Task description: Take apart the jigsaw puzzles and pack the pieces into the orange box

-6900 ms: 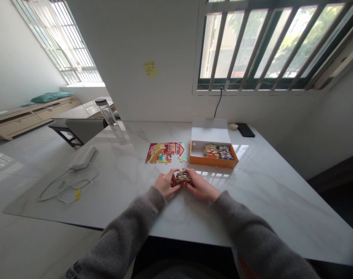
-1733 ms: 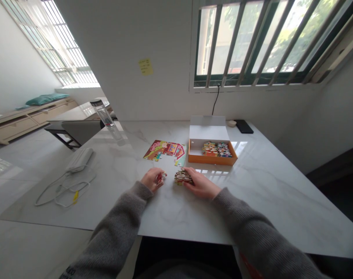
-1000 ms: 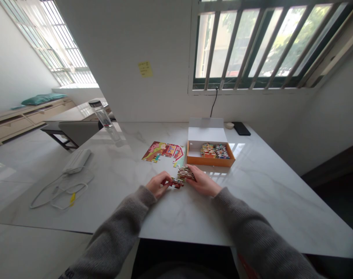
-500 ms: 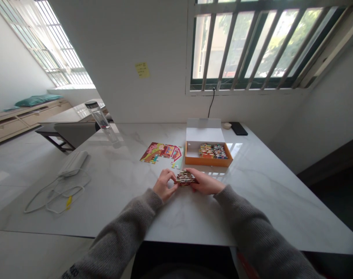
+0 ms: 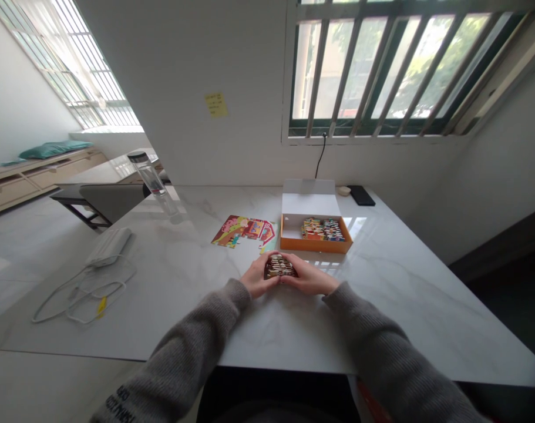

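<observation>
A stack of jigsaw puzzle pieces [image 5: 279, 267] sits between my two hands, low over the white marbled table, edges facing up. My left hand [image 5: 257, 277] is closed round its left side, and my right hand [image 5: 309, 276] wraps the right side. The thumbs come together at the near edge. Just beyond the hands lies a partly joined, colourful puzzle [image 5: 245, 229] with a gap along its near side. Right of it, an open orange box [image 5: 313, 244] holds more puzzle pieces [image 5: 323, 229] packed in rows, its white lid raised at the back.
At the left of the table [image 5: 170, 317] lies a white power strip [image 5: 110, 247] with a looped cable [image 5: 51, 305]. A clear bottle [image 5: 148, 173] stands at the far left edge. A black phone [image 5: 362, 195] and a small white object [image 5: 344, 191] lie at the back right.
My left hand has moved up and right, from the stack's left edge to wrapping round that side. The stack is now enclosed by both hands. The box and the joined puzzle have not moved.
</observation>
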Demonstrator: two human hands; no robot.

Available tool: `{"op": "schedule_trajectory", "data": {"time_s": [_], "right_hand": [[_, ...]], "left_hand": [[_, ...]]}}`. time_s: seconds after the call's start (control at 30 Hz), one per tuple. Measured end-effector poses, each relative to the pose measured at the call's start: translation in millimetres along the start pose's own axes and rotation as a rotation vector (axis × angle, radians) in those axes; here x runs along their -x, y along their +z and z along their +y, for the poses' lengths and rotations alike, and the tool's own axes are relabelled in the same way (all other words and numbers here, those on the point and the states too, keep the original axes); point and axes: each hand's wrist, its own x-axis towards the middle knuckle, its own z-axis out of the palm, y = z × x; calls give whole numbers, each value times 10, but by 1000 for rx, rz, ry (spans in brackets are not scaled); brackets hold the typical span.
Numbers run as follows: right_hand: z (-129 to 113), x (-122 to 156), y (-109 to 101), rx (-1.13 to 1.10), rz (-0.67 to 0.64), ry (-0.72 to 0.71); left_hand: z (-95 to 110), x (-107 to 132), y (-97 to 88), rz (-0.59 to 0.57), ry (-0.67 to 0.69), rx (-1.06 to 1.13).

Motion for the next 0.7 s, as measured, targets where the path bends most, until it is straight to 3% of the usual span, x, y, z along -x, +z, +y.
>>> {"op": "schedule_trajectory", "data": {"time_s": [0.27,0.7], "right_hand": [[127,-17,-187,118,372,150],[314,-18,-314,293,437,266]], "left_hand": [[-77,-12,7,5,-1,-108],[-72,-17,21,1,2,-145]]}}
